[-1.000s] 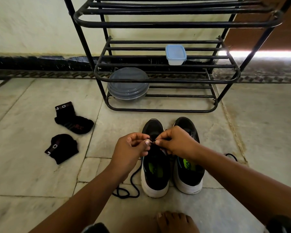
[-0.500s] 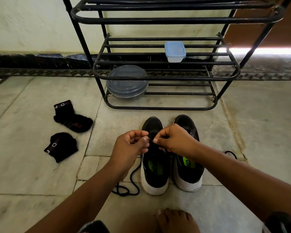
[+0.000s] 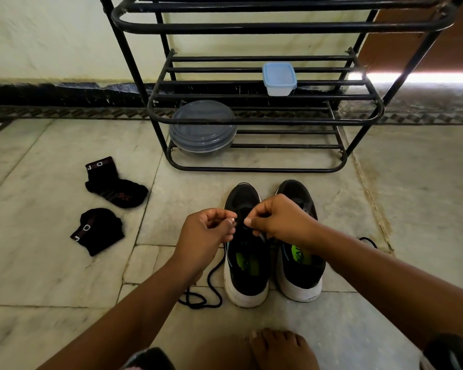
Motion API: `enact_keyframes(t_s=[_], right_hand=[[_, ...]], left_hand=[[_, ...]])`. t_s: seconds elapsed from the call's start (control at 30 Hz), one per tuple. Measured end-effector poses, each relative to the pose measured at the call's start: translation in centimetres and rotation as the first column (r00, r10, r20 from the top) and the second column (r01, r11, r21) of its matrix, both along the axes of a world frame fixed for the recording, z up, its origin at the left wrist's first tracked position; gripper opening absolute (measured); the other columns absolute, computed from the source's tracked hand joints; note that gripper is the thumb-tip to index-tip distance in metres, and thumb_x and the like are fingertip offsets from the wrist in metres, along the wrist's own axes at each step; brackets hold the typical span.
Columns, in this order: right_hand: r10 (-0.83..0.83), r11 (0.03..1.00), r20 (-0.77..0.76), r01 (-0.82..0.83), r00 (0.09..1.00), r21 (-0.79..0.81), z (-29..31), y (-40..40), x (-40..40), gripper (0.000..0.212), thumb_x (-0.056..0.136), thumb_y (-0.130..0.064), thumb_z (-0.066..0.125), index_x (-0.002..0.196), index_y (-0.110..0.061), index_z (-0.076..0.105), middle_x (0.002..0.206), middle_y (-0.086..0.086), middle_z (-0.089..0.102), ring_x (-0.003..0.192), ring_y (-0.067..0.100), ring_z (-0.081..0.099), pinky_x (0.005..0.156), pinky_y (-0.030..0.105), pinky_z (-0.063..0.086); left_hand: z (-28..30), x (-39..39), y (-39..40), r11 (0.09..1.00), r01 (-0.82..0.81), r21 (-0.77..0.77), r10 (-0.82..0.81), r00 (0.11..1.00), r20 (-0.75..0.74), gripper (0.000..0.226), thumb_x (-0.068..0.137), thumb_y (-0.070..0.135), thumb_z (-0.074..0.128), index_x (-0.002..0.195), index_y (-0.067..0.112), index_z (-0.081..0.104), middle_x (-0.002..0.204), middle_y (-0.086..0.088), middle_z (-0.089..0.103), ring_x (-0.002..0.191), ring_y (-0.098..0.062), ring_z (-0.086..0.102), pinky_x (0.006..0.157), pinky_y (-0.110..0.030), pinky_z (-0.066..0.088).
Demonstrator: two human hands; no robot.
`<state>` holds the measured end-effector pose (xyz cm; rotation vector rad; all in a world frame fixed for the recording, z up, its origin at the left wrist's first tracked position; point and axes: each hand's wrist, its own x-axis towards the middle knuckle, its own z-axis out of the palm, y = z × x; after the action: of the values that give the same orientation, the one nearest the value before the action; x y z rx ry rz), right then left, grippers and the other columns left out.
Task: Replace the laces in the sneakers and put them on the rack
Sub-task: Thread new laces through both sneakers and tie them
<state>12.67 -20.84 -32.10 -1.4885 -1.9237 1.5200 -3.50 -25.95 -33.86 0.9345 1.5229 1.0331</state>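
Two black sneakers stand side by side on the floor [image 3: 385,329] just before the rack [image 3: 265,120]. Above the left sneaker [image 3: 245,265], the left hand [image 3: 202,236] and right hand [image 3: 281,220] each pinch the black lace [image 3: 211,289] with curled fingers. The lace's loose length trails onto the floor left of that shoe, and the right sneaker [image 3: 300,265] sits touching beside it.

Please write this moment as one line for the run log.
step: lacing | left hand: pinches lace | right hand: pinches lace | left sneaker: on floor | right sneaker: beside | rack: no sneakers
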Motion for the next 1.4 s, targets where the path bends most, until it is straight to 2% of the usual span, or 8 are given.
enact_keyframes(t_s=[0.4,0.6,0.77,0.87,0.97,1.13,1.23,1.4], right_hand=[[0.039,0.999,0.024,-0.04,0.999,0.019,0.1,0.1,-0.2,0.012,0.089,-0.02,0.064,0.083,-0.012,0.072,0.07,0.001,0.068,0.069,0.02,0.06,0.077,0.036,0.055],[-0.008,0.999,0.032,0.009,0.999,-0.038,0.4,0.8,1.5,0.016,0.088,-0.013,0.064,0.076,-0.005,0.072,0.06,-0.01,0.065,0.066,-0.006,0.061,0.079,0.021,0.045],[-0.022,0.997,0.08,0.028,0.997,-0.078,0.2,1.4,2.8,0.017,0.089,-0.009,0.062,0.074,-0.006,0.07,0.064,-0.006,0.064,0.07,0.005,0.059,0.083,0.028,0.045],[-0.005,0.999,0.131,0.011,0.991,-0.05,0.0,1.3,2.4,0.017,0.089,-0.008,0.06,0.077,0.0,0.07,0.066,-0.003,0.063,0.072,0.007,0.058,0.086,0.03,0.046],[0.008,1.0,0.148,-0.004,0.989,-0.024,0.2,1.1,1.9,0.018,0.09,-0.01,0.06,0.075,-0.008,0.07,0.064,-0.004,0.061,0.068,0.008,0.057,0.077,0.025,0.047],[0.111,0.994,0.124,-0.108,0.986,-0.031,1.1,0.4,0.4,0.014,0.091,-0.013,0.06,0.081,-0.014,0.07,0.066,-0.002,0.062,0.061,0.005,0.055,0.068,0.023,0.048],[0.139,0.99,0.124,-0.138,0.982,-0.022,1.7,0.4,-0.2,0.012,0.091,-0.013,0.06,0.087,-0.009,0.071,0.062,-0.005,0.061,0.049,-0.004,0.051,0.058,0.014,0.04],[0.17,0.984,0.125,-0.162,0.978,-0.071,2.0,0.2,0.1,0.012,0.09,-0.012,0.061,0.092,-0.008,0.072,0.064,-0.006,0.064,0.048,-0.007,0.052,0.055,0.01,0.039]], left_hand=[[0.0,-0.1,0.0,1.0,0.021,-0.022,-0.02,0.999,0.045,0.008,0.088,0.006,0.063,0.087,0.011,0.069,0.077,-0.006,0.069,0.07,-0.014,0.064,0.068,-0.024,0.056],[-0.6,-2.2,0.5,0.985,-0.168,-0.047,0.171,0.981,0.086,0.006,0.087,0.003,0.062,0.086,0.008,0.066,0.076,-0.006,0.065,0.069,-0.013,0.062,0.065,-0.02,0.057],[-1.7,-4.7,0.8,0.956,-0.267,-0.121,0.281,0.952,0.122,0.006,0.087,0.003,0.062,0.086,0.008,0.065,0.08,-0.007,0.063,0.074,-0.016,0.061,0.06,-0.017,0.055],[-2.1,-4.4,0.2,0.987,-0.161,-0.02,0.153,0.962,-0.225,0.009,0.09,0.01,0.062,0.097,0.012,0.066,0.092,-0.003,0.066,0.089,-0.018,0.062,0.071,-0.017,0.051],[-1.2,-3.6,0.2,0.978,0.153,0.145,-0.029,0.779,-0.627,0.04,0.091,0.022,0.06,0.131,0.02,0.053,0.122,0.013,0.052,0.113,-0.003,0.048,0.093,-0.018,0.037],[-0.3,-0.8,0.0,0.835,0.538,0.113,-0.346,0.674,-0.652,0.042,0.091,0.026,0.06,0.133,0.023,0.053,0.13,0.008,0.056,0.114,0.004,0.046,0.088,0.003,0.031],[-0.1,-0.4,-0.2,0.817,0.566,0.112,-0.381,0.676,-0.631,0.018,0.093,0.024,0.057,0.107,0.017,0.066,0.092,0.004,0.07,0.084,-0.003,0.062,0.074,-0.014,0.046],[-0.1,-1.1,-0.3,0.837,0.539,0.089,-0.37,0.679,-0.634,0.017,0.095,0.02,0.052,0.092,0.015,0.068,0.06,0.011,0.057,0.066,0.001,0.056,0.061,-0.009,0.039]])
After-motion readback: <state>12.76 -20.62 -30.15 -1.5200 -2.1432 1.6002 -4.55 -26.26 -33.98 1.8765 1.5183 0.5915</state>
